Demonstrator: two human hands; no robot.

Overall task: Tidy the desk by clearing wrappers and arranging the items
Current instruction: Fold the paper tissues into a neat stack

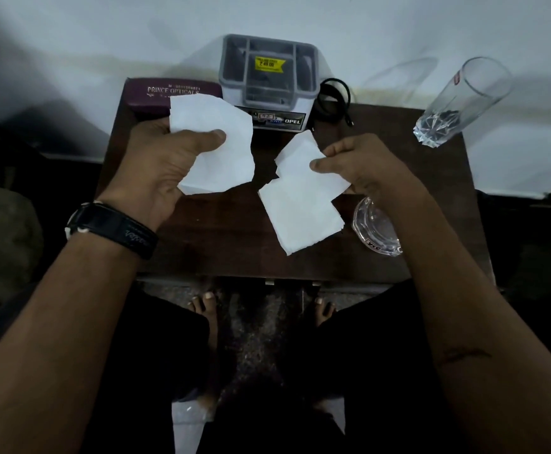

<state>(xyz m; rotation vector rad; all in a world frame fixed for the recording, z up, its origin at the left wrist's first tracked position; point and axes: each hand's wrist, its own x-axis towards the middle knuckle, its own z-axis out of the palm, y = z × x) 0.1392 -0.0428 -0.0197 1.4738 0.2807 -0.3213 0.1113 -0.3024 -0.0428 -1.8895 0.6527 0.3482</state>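
Dim light falls on a small dark wooden bench [202, 237] set against a pale wall, where a person stands barefoot with both hands raised over the top. Left hand [166, 158], a dark watch [113, 229] on its wrist, pinches a torn white paper piece [215, 142] between thumb and curled fingers. Right hand [366, 165] grips a second, longer white scrap [303, 204] between thumb and forefinger, its lower end hanging toward the bench just short of the left hand's piece; a ragged gap separates the two.

Judging by what lies around, the clearing is only part done. Both scraps are off the surface but not yet disposed of, and no bin is in view. Beyond the left hand sits a maroon spectacle case [172, 93] marked "Prince Opticals"; beyond and between the hands stands a grey compartmented organiser [267, 73] with a yellow price sticker, apparently close to empty, though its depths are too dark to tell. A coiled black cable [333, 99] lies loose just past the right hand. Farther out to that hand's right stands a tall clear tumbler [461, 99], while a glass ashtray [377, 227] rests beneath the right wrist, near the bench's front edge. Arranging these items appears still to come once the paper is gone.
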